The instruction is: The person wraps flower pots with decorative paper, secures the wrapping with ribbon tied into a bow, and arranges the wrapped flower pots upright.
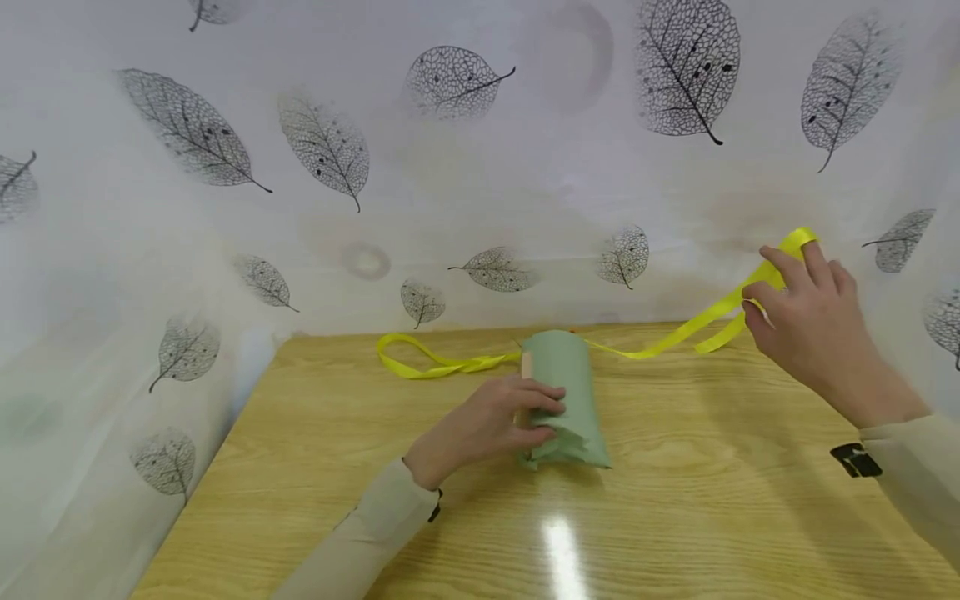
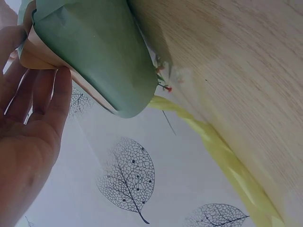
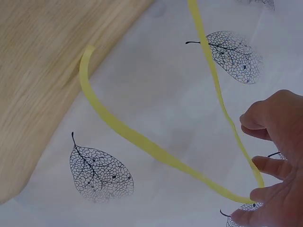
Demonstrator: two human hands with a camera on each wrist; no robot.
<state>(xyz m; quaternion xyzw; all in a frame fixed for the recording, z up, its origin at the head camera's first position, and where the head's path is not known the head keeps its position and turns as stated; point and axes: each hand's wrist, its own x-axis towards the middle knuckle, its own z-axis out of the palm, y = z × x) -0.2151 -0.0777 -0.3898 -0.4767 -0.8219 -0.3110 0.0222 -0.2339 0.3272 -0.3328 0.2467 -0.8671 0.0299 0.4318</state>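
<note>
1. Green paper wrap [image 1: 566, 375]: I find it lying on the wood-grain counter [image 1: 300, 467], toward the back edge, with its pinkish inner face exposed along the left side.
2. Left hand [image 1: 480, 421]: I record its grip as grasping the wrap by that left side, with fingertips and thumb on the paper.
3. Right hand [image 1: 813, 333]: I see it raised at the far right, well apart from the wrap. Its grip is grasping a yellow ribbon [image 1: 708, 314], which passes between bent fingers.
4. That ribbon runs from the wrap's far end up to the hand; a loose tail hangs back toward the counter.
5. A yellow loop [image 1: 468, 364] lies left of the wrap. I cannot tell whether both lengths are one piece, since the wrap hides the join.
6. From the left wrist view, I note small red buds [image 2: 165, 88] at the wrap's far end.
7. Leaf-printed sheeting [image 1: 480, 192] stands behind the counter.
</note>
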